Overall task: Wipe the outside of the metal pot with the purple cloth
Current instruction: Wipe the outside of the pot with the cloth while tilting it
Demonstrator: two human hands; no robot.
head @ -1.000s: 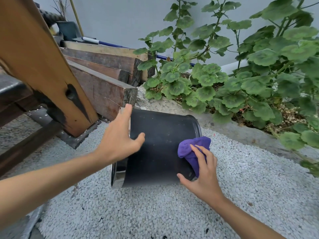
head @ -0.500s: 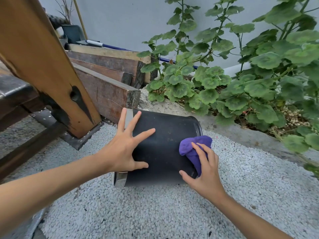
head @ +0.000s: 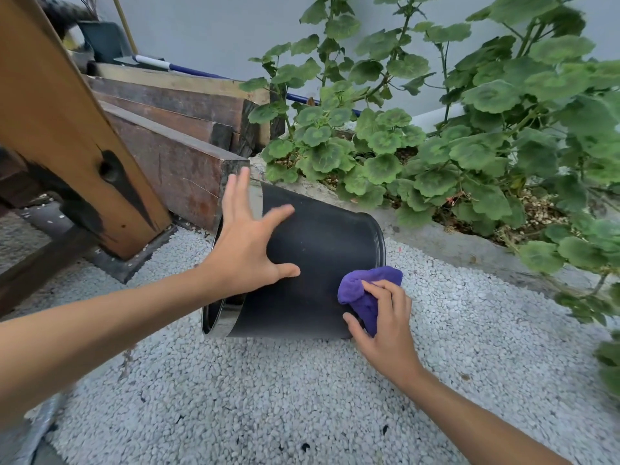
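Observation:
A black metal pot [head: 322, 260] with a shiny rim lies on its side on white gravel, its mouth facing left toward me. My left hand [head: 246, 245] lies flat on the pot's upper side near the rim, fingers spread and straight. My right hand [head: 382, 320] holds a bunched purple cloth [head: 364, 288] against the pot's lower right side, close to its base. The pot's inside is mostly hidden.
A slanted wooden post [head: 67, 129] and stacked wooden beams [head: 174, 156] stand just left and behind the pot. Leafy green plants [head: 469, 146] in a concrete-edged bed fill the right and back. White gravel [head: 302, 397] covers the ground in front.
My left hand has gone from gripping the pot's edge to lying flat with spread fingers. The pot has turned, its rim swinging toward me. The cloth hand slid lower along the pot's right side.

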